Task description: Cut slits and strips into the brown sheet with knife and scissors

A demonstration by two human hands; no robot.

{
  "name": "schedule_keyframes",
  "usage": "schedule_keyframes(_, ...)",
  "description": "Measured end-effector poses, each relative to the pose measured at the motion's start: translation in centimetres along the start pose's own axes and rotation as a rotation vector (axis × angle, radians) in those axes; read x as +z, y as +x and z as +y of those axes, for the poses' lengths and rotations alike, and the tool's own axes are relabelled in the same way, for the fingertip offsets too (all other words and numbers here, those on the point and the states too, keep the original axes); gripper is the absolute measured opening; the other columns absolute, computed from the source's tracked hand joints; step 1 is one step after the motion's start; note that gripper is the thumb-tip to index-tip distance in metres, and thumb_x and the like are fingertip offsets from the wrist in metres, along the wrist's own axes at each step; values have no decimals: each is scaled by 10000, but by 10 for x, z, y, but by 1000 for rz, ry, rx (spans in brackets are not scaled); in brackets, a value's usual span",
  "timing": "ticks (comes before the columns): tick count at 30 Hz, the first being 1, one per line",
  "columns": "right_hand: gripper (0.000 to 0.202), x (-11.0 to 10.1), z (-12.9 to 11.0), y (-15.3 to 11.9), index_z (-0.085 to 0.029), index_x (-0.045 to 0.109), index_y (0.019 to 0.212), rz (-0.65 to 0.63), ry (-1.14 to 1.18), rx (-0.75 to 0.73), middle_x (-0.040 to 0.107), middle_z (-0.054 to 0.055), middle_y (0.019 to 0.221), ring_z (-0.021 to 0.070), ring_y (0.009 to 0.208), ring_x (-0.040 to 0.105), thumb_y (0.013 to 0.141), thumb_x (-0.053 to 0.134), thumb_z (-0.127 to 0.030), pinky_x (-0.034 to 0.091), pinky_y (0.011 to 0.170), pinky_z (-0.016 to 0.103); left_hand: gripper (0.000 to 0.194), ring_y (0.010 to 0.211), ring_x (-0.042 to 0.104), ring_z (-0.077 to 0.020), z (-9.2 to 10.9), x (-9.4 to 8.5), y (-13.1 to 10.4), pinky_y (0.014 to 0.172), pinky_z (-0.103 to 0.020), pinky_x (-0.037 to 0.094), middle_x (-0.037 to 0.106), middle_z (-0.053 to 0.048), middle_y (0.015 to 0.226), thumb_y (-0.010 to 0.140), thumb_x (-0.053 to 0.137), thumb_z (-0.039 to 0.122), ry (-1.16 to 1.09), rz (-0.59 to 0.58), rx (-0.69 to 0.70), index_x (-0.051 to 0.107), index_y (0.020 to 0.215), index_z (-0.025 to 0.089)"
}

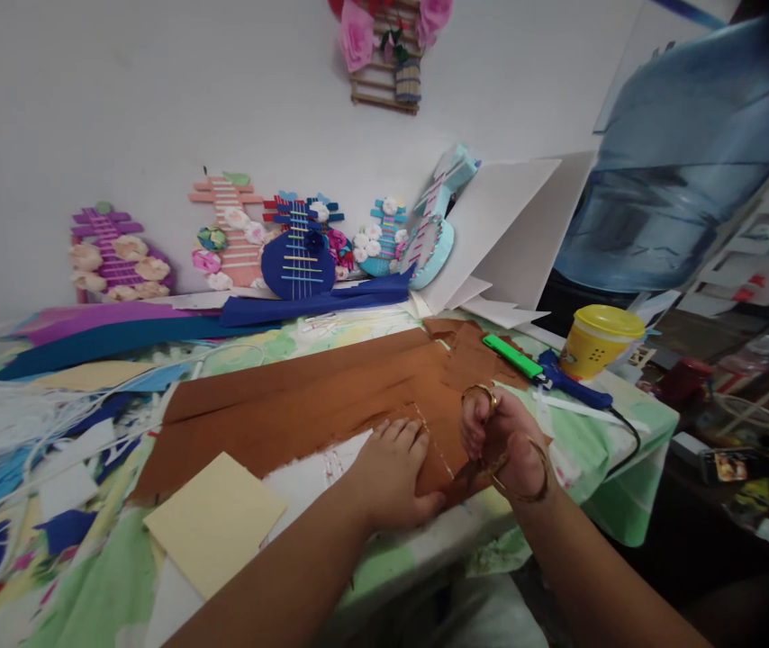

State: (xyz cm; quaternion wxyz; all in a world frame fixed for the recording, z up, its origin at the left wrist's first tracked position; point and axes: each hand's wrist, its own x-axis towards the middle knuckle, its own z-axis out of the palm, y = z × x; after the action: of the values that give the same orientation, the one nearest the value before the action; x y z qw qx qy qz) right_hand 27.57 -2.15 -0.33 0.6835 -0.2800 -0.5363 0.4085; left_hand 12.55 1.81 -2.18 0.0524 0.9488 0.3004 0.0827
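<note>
Across the table lies a large brown sheet (276,378) with a dashed pale line near its right part. My left hand (394,472) rests flat on the sheet, fingers spread, beside that line and a white piece (317,468) at the sheet's near edge. Scissors with gold loop handles (538,490) are in my right hand (510,441), its fingers and thumb through the loops, which stand apart. The dark blades point left at the sheet's right near edge; their tips are hard to make out.
A yellow square pad (219,522) lies at front left, near white cords and scraps (6,441). A green cutter (512,355), a blue glue gun (574,382) and a yellow tub (597,342) are at right. Paper instruments (298,256) lean on the wall; a water bottle (674,171) stands right.
</note>
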Motion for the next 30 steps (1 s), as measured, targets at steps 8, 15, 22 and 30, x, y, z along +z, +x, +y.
schedule_keyframes(8,314,0,-3,-20,-229,459,761,3,-10,-72,391,-22,584,99,461,365,636,578,-492,303,397,224,721,1154,305,-302,1,0,0,961,-417,214,354,-166,1275,713,396,587,19,-11,-8,388,1214,68)
schedule_keyframes(15,298,-3,-2,-13,-214,454,674,87,-19,-83,385,-40,495,91,390,366,681,538,-500,269,329,207,735,1148,313,-303,1,1,1,966,-420,203,362,-173,1267,708,385,618,12,1,-7,408,1198,71)
schedule_keyframes(22,336,0,-1,-5,-199,447,620,97,-59,-17,412,-48,466,71,363,370,660,560,-513,284,329,197,692,1157,302,-296,-2,4,1,964,-418,197,353,-156,1278,691,438,576,11,2,-7,402,1192,100)
schedule_keyframes(30,347,3,-2,0,-195,414,574,103,-114,0,404,-54,413,68,330,355,700,530,-496,260,321,196,693,1158,302,-293,-2,1,2,968,-417,192,353,-163,1276,708,411,576,1,-10,0,401,1196,84)
